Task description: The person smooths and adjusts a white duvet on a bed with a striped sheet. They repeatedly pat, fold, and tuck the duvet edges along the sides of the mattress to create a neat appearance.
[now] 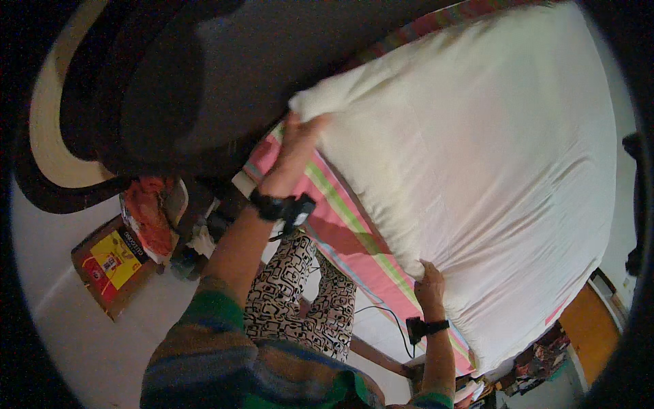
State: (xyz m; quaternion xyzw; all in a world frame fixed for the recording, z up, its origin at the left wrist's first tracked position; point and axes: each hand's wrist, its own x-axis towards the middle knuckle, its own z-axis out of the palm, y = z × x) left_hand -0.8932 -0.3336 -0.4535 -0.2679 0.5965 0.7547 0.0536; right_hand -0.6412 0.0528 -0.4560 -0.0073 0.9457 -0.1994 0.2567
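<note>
Sheet [504, 157], cream in colour, is spread over the pink-striped mattress [329, 230], ahead and to the right. Its near corner is held by the left hand [304, 140], with the thumb laid across the cloth; the fingertips are partly hidden. Its gathered near edge is gripped by the right hand [429, 290], with fingers curled. Black wrist devices [298, 211] are worn on both arms. Patterned trousers [283, 286] are seen below the mattress.
</note>
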